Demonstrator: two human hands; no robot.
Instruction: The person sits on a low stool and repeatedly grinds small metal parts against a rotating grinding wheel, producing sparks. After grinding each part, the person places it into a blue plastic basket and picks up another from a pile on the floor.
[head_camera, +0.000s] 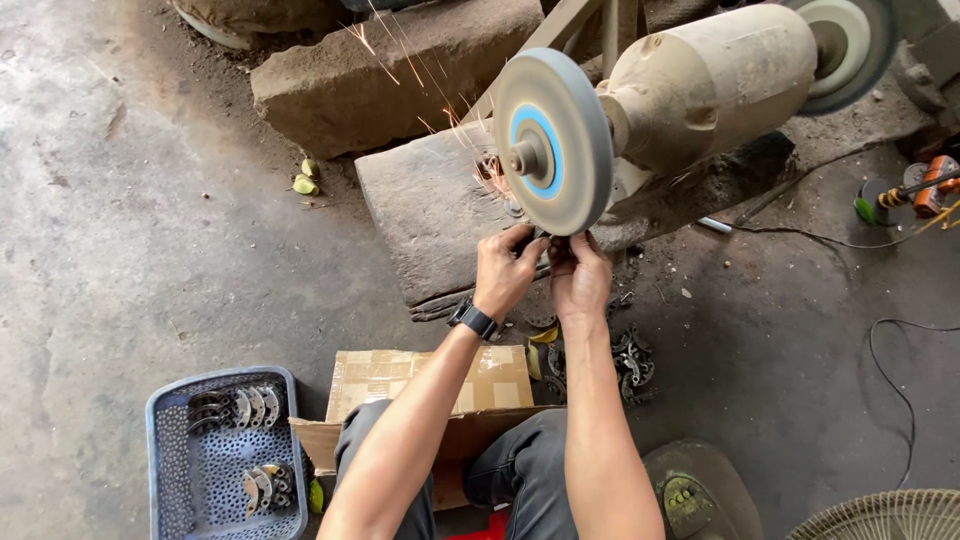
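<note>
1. Both hands meet under the grinding wheel (553, 140): left hand (505, 270) and right hand (578, 275) pinch a small metal piece (541, 240) against its lower rim, sparks (420, 90) flying up and away (so grinding looks under way).
2. Bench grinder motor (710, 75) sits on a stone slab (440, 215).
3. Blue basket (170, 460) holds two short rows of curved metal parts (245, 408), mostly bare otherwise.
4. Dark parts pile (625, 360) lies on the floor beside the right forearm; I judge much work remains.
</note>
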